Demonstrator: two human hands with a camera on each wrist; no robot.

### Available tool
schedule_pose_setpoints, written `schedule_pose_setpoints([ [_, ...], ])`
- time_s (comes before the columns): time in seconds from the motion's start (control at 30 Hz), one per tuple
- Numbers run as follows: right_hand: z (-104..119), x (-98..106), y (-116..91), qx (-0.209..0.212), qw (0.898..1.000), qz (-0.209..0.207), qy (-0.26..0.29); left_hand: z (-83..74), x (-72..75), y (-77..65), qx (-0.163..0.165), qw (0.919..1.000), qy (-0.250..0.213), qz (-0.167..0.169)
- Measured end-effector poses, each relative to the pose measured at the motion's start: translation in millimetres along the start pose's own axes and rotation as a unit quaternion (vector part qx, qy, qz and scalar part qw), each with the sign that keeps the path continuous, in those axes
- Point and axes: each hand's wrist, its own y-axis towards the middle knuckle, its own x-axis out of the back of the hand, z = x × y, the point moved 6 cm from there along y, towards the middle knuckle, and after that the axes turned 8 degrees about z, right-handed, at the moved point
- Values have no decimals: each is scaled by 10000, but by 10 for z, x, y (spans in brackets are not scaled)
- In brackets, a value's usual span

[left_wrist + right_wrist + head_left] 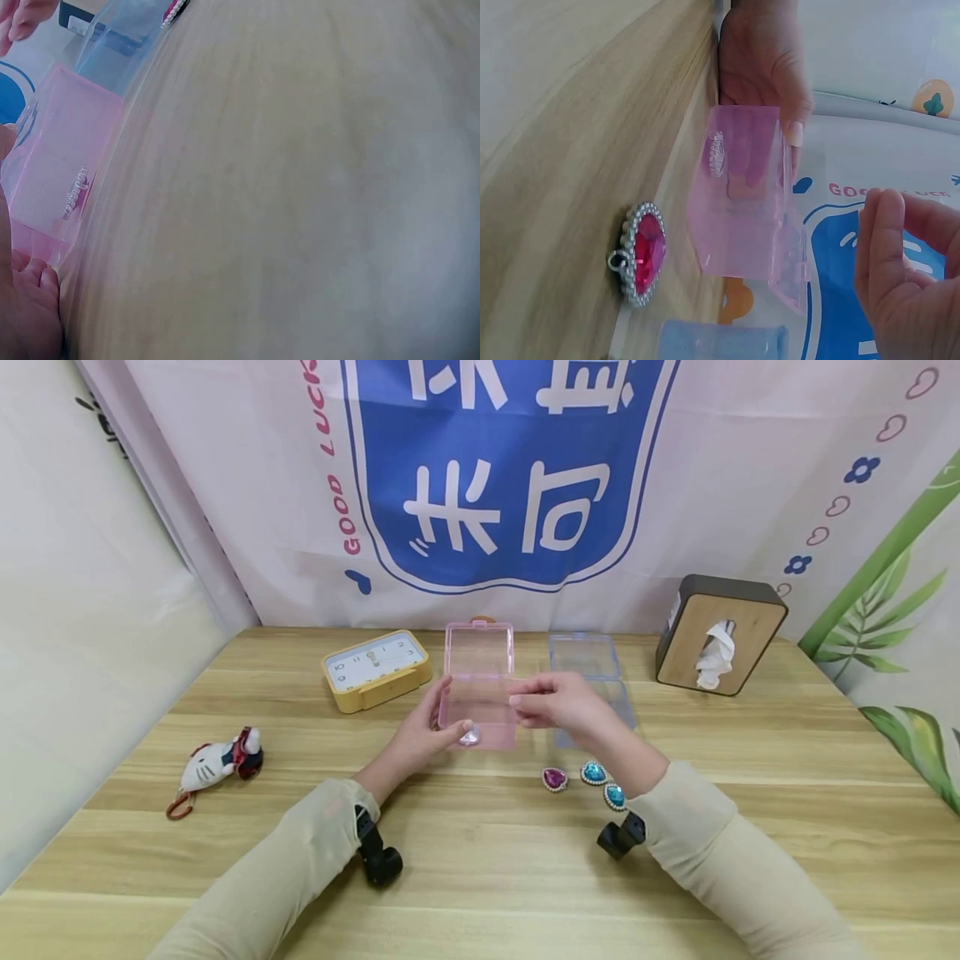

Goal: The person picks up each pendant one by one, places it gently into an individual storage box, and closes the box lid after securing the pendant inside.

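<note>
An open pink see-through box stands in mid-table, lid raised. My left hand grips its left side, thumb over the near corner. Inside, near that thumb, lies a clear gem pendant with a beaded edge. My right hand hovers by the box's right side, fingertips close together, nothing visible between them; the right wrist view shows it apart from the box. Near the right forearm lie a magenta drop-shaped gem pendant and two blue ones, one farther back and one nearer.
Behind the right hand stands an open blue see-through box, partly hidden. A yellow clock is at back left, a tissue box at back right. A cat plush keychain lies at the left. A printed curtain hangs behind the table.
</note>
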Motion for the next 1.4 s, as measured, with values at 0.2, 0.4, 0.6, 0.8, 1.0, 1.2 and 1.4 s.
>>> schedule_pose_setpoints([
  [0.2, -17, 74, -148, 83, 9997, 129, -208, -215, -9, -107, 57, 9999, 91, 85],
  [0.4, -65, 144, -272, 107, 9972, 300, -681, -207, -12, -102, 124, 9999, 14, 90],
  [0.6, -125, 200, -372, 92, 9940, 492, -972, 5, -2, 7, 56, 10000, 24, 18],
  [0.8, -233, 222, -432, 24, 9889, 809, -1246, 9, 6, 6, -10, 10000, 50, -22],
  [1.0, -326, 229, -471, 132, 9808, 860, -1744, -4, 4, -9, -8, 10000, 58, -25],
  [1.2, -401, 211, -477, 215, 9687, 882, -2309, 10, -2, -8, 19, 10000, 72, -2],
  [1.4, -419, 202, -461, 368, 9544, 863, -2833, -141, -2, -74, 83, 9999, 17, 89],
])
